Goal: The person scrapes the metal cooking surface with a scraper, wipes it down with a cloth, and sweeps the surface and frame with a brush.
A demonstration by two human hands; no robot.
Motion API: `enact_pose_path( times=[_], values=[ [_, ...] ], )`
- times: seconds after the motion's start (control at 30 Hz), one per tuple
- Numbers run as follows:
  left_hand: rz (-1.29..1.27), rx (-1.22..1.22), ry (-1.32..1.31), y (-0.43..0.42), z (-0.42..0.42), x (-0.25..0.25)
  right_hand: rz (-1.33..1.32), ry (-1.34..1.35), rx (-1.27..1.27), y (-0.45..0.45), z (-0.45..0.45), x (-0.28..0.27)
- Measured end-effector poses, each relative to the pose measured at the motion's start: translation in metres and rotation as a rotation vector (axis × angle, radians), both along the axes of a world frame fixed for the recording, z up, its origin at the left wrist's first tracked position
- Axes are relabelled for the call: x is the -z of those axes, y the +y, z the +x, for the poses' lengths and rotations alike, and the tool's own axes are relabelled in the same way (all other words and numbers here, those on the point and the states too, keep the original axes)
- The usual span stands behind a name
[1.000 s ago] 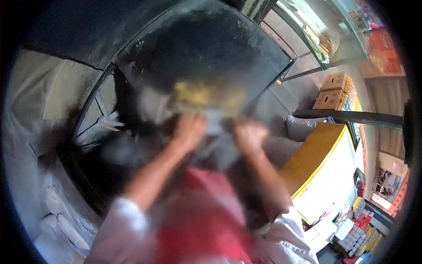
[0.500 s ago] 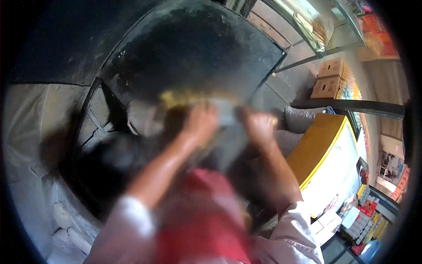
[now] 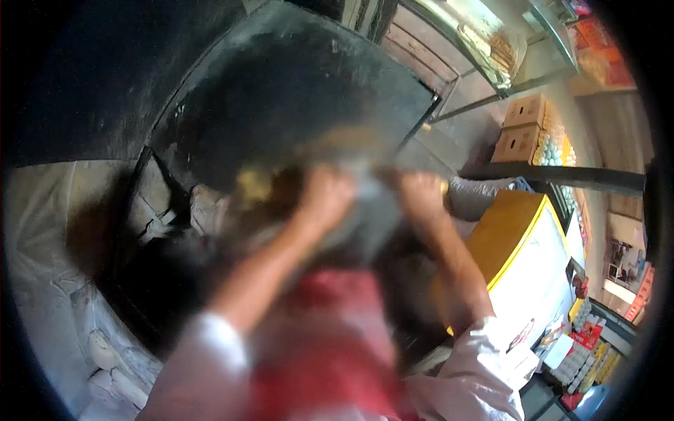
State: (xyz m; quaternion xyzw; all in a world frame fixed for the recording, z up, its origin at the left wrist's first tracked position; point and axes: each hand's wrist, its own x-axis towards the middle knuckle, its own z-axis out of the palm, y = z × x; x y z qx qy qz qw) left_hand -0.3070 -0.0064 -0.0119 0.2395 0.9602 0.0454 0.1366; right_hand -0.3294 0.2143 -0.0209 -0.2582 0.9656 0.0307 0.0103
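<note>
My left hand (image 3: 326,191) is in front of me, its fingers curled over and smeared by motion. My right hand (image 3: 423,196) is a short way to the right at about the same height, also curled in a fist-like grip. Between and below them is a grey, blurred thing (image 3: 375,207) that both hands seem to grip; its kind cannot be made out. Left of my left hand is a yellowish blurred patch (image 3: 254,184). Behind the hands rises a dark, sooty panel (image 3: 281,91).
On the right stands a yellow-and-white cabinet (image 3: 530,252), with a grey sack (image 3: 477,198) beside it. Farther back are stacked cardboard boxes (image 3: 518,130) and trays of eggs (image 3: 554,149). Grey sheeting (image 3: 42,231) hangs at the left. A red apron (image 3: 330,351) covers my front.
Both hands stay close together, blurred, with the right slightly farther right. The pale thing between them looks less distinct. The view has shifted a little.
</note>
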Motion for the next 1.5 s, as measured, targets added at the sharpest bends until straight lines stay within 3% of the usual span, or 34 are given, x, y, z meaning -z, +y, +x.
enact_pose_path(
  times=[0.03,0.07,0.1,0.2,0.3,0.43,0.5,0.57,0.7,0.73,0.83,0.9,0.97,1.03,1.07,1.23,1.3,1.33,1.37,1.43,1.5],
  values=[
    [0.008,-0.021,0.239,0.005,0.018,0.014,0.025,0.020,-0.031,0.004,0.009,0.002],
    [-0.040,-0.039,0.221,0.009,0.012,0.015,0.033,0.176,-0.113,0.001,0.008,-0.011],
    [-0.084,-0.065,0.186,0.017,0.015,0.015,0.035,0.159,-0.122,0.009,-0.001,-0.005],
    [0.000,-0.137,-0.084,0.028,-0.054,-0.003,-0.099,-0.088,-0.017,0.016,-0.070,-0.003],
    [-0.021,-0.247,-0.074,0.042,-0.046,0.006,-0.036,-0.114,-0.161,0.033,-0.085,0.003],
    [-0.080,-0.234,0.219,0.070,-0.013,0.003,0.171,-0.241,-0.206,0.045,-0.072,-0.024],
    [-0.057,-0.300,0.070,0.073,-0.039,0.001,0.021,-0.030,-0.290,0.054,-0.097,-0.005],
    [-0.039,-0.362,-0.002,0.072,-0.069,-0.008,0.043,-0.205,-0.232,0.043,-0.129,-0.033],
    [-0.069,-0.313,0.219,0.088,-0.030,0.017,0.097,-0.182,-0.316,0.063,-0.107,-0.022],
    [-0.128,-0.307,0.267,0.095,-0.028,0.014,-0.007,0.053,-0.324,0.065,-0.100,-0.015],
    [-0.072,-0.322,0.110,0.087,-0.065,0.017,0.017,-0.031,-0.319,0.068,-0.131,-0.007],
    [-0.087,-0.359,0.058,0.088,-0.108,0.011,-0.036,-0.023,-0.182,0.061,-0.166,-0.004],
    [-0.005,-0.285,0.046,0.096,-0.104,-0.006,-0.005,-0.084,-0.199,0.076,-0.164,-0.009],
    [-0.087,-0.262,0.158,0.114,-0.071,0.017,-0.019,-0.014,-0.243,0.090,-0.141,-0.015],
    [-0.123,-0.259,0.357,0.118,-0.065,0.019,-0.049,0.050,-0.296,0.091,-0.137,-0.013],
    [0.010,-0.264,0.232,0.104,-0.148,0.017,0.016,0.092,-0.170,0.086,-0.200,0.006],
    [-0.016,-0.270,0.098,0.110,-0.138,0.012,0.013,0.125,-0.318,0.100,-0.197,0.008],
    [-0.018,-0.247,0.238,0.117,-0.119,0.009,0.104,-0.047,-0.287,0.102,-0.182,-0.006],
    [-0.022,-0.223,0.370,0.121,-0.103,0.008,0.061,-0.053,-0.273,0.100,-0.170,-0.019],
    [-0.083,-0.178,0.419,0.126,-0.110,0.009,0.111,0.158,-0.329,0.102,-0.171,-0.012],
    [0.024,-0.239,0.076,0.120,-0.154,-0.004,0.182,-0.085,-0.165,0.090,-0.207,-0.014]
  ],
)
